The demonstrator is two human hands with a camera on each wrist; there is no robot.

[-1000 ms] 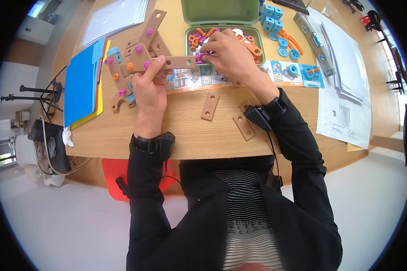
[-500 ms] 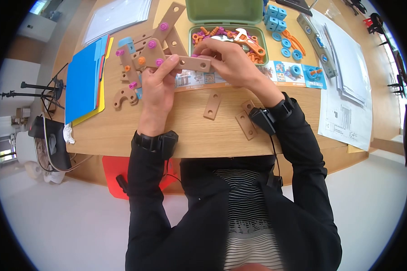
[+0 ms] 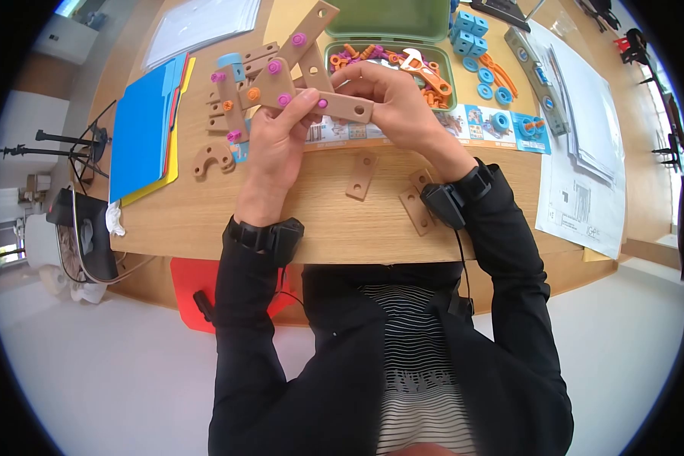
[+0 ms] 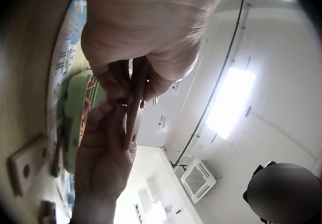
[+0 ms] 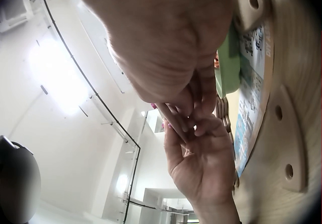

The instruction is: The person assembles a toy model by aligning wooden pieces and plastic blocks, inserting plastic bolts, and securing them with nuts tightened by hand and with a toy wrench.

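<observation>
My left hand [image 3: 275, 144] grips a toy build [image 3: 270, 85] of brown perforated strips joined by purple and orange bolts, with the thumb on top of a long strip [image 3: 349, 107] that points right. A purple bolt [image 3: 323, 103] shows in that strip's hole beside the thumb. My right hand [image 3: 399, 102] reaches behind the strip's free end, its fingers curled at the bolt from the back and partly hidden. In the left wrist view, the right hand's fingers [image 4: 116, 121] lie along the strip's underside. The right wrist view shows both hands meeting at the strip.
Behind the hands stands an open green box [image 3: 391, 34] of bolts with an orange-and-white wrench [image 3: 425, 71]. Loose brown strips [image 3: 362, 176] and a curved piece [image 3: 213, 159] lie nearby. Blue blocks [image 3: 470, 34] and rings stand at right, blue folders [image 3: 148, 129] at left.
My right hand has come out of the green box with a purple bolt and moved behind the strip, where the bolt now shows in a hole. My left hand and the build have shifted right.
</observation>
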